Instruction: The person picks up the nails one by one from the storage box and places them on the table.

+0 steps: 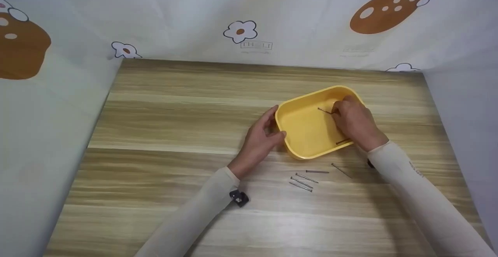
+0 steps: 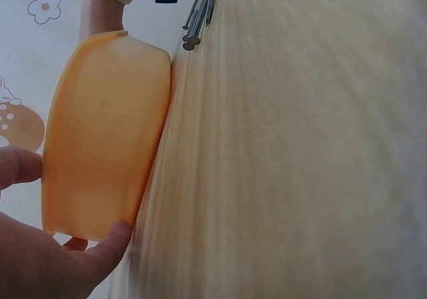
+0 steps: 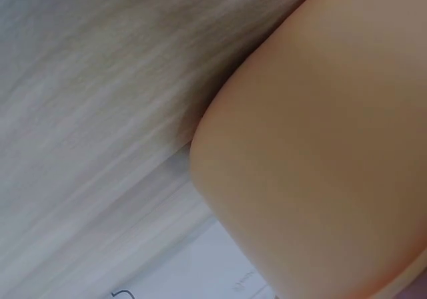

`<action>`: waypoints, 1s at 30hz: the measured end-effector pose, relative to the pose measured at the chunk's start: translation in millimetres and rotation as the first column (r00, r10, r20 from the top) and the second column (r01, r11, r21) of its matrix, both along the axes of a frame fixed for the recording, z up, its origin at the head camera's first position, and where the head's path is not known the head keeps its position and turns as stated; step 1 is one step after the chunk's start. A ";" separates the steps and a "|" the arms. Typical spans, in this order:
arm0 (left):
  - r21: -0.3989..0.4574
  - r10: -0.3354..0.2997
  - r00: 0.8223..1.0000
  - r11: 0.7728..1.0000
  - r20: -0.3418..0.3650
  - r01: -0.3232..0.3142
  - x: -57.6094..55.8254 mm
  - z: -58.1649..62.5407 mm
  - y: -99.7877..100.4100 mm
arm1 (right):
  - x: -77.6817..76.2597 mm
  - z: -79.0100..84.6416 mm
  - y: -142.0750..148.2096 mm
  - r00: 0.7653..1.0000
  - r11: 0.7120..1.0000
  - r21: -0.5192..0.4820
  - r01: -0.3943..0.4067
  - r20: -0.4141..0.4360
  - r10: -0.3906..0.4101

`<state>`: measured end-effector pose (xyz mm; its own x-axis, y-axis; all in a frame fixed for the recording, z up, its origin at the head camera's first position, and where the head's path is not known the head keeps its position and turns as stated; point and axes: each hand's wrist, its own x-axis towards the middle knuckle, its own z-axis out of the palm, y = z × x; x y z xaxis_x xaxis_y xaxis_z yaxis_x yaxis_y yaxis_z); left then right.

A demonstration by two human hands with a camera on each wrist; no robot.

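A yellow plastic box (image 1: 307,132) sits on the table, open at the top. My left hand (image 1: 260,140) holds its left end, thumb at the rim and fingers spread along the outer wall; the left wrist view shows the fingertips against the box's side. Inside the box, my right hand (image 1: 355,120) pinches a nail (image 1: 324,110) whose head end sticks out to the left of the fingers. Another nail (image 1: 342,141) lies in the box near the front wall, partly hidden under the hand. The right wrist view shows the box's outer wall (image 3: 320,145) but not the fingers.
Several loose nails (image 1: 301,182) lie on the wooden table (image 1: 175,124) just in front of the box, with one more nail (image 1: 341,170) to their right. A patterned cloth (image 1: 186,19) borders the table at the back and sides.
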<state>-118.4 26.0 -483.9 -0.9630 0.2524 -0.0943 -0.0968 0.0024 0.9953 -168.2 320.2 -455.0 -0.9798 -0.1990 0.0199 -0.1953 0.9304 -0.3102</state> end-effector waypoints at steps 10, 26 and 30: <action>-0.013 0.002 1.000 1.000 0.004 -0.002 0.2 1.8 0.5 | 0.7 -0.7 -0.4 0.999 0.998 0.052 -0.044 -0.007 0.045; 0.001 -0.011 1.000 1.000 -0.006 0.011 -0.7 0.4 0.0 | 17.6 11.5 -0.5 0.999 1.000 0.011 -0.021 0.027 0.021; 0.003 -0.008 1.000 1.000 -0.006 0.008 -0.8 0.1 -0.2 | 22.3 13.2 0.0 1.000 1.000 -0.002 -0.022 -0.005 0.022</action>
<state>-119.2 25.9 -483.9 -0.9616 0.2599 -0.0881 -0.0912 0.0004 0.9958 -145.9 320.2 -441.8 -0.9751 -0.2202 0.0249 -0.2169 0.9252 -0.3113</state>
